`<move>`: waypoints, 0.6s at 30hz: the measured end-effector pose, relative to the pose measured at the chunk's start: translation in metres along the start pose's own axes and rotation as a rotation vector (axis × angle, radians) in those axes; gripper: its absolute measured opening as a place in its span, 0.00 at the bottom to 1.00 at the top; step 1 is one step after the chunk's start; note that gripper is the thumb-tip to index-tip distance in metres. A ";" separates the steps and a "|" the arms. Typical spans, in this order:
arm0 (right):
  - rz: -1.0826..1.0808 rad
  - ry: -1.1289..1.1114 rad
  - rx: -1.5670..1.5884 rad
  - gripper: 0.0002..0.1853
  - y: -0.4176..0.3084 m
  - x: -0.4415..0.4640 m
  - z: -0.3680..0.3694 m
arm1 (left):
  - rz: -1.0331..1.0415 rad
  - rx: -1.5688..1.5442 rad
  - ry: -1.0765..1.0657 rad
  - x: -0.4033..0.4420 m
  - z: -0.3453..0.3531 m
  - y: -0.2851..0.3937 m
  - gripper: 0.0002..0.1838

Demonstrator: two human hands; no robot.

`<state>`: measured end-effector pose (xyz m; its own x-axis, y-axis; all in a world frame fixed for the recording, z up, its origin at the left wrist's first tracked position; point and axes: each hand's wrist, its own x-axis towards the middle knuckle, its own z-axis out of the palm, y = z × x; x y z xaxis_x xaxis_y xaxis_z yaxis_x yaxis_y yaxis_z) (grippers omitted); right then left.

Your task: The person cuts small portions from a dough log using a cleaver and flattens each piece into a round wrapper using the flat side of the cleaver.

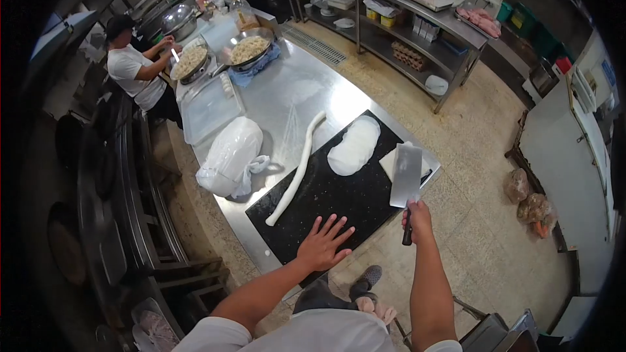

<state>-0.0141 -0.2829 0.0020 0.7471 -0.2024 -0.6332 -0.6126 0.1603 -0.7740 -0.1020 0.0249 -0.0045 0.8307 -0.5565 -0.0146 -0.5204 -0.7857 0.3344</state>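
Note:
My right hand [418, 219] grips the black handle of a cleaver [406, 176], its broad blade pointing away from me over the right end of a black board [326, 202]. Fingers spread, my left hand [325, 244] lies palm down at the board's near edge and holds nothing. A long rope of white dough [299, 178] stretches along the left part of the board and past its far edge onto the steel. Farther back on the board rests a rounded white dough slab [355, 146]. Partly under the cleaver is a pale flat piece [388, 164], its kind unclear.
A stuffed white plastic bag [232, 155] and a clear tray [210, 115] sit on the steel table [297, 85]. Two bowls of filling [250, 51] stand beyond, where a person [140, 65] works. A steel shelf bench [391, 19] is behind; bagged goods [535, 208] lie at right.

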 end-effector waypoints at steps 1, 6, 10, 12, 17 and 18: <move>-0.019 -0.002 -0.038 0.10 0.004 -0.011 -0.002 | -0.005 0.001 -0.001 0.000 -0.003 0.000 0.37; -0.207 -0.306 -0.639 0.16 0.070 -0.106 0.000 | 0.039 0.012 0.044 -0.001 -0.033 0.009 0.39; -0.212 -0.670 -0.929 0.23 0.136 -0.138 0.046 | 0.341 -0.017 -0.152 -0.021 -0.013 -0.007 0.37; -0.191 -0.719 -1.046 0.26 0.136 -0.112 0.051 | 0.315 -0.002 -0.163 -0.006 -0.015 -0.013 0.38; 0.165 -0.790 -1.012 0.28 0.047 -0.070 0.060 | 0.290 -0.002 -0.002 0.052 -0.018 -0.034 0.40; 0.172 -0.786 -1.006 0.28 0.051 -0.076 0.057 | 0.296 -0.007 -0.008 0.058 -0.019 -0.033 0.40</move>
<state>-0.0874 -0.2042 0.0099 0.3797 0.4233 -0.8226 -0.3838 -0.7370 -0.5563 -0.0332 0.0239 0.0012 0.6412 -0.7635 0.0769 -0.7386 -0.5868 0.3319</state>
